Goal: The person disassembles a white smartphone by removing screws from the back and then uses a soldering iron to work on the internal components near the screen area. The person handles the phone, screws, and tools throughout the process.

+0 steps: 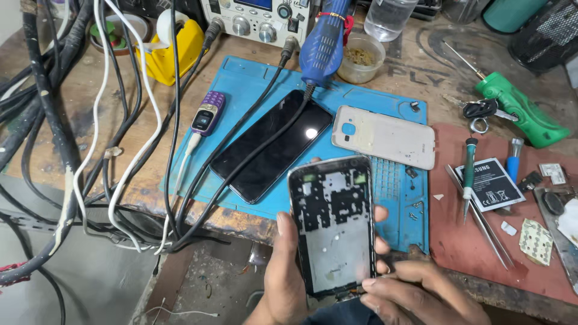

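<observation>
My left hand [283,271] grips an opened phone [332,224] by its edges, back side up, with the bare inner frame showing and the rear cover off. My right hand [415,292] rests at the phone's lower right corner, fingertips touching its bottom edge. Whether those fingers pinch anything small is unclear. The phone's white back cover [385,136] lies on the blue work mat [253,75] just beyond. A black phone battery [489,184] lies on the red mat [457,241] to the right.
A large black phone [271,144] and a small purple phone [208,113] lie on the blue mat, crossed by black cables. Tweezers [478,219], screwdrivers [468,174], keys and a green tool [521,108] sit at right. A blue hot-air handle [325,42] hangs above.
</observation>
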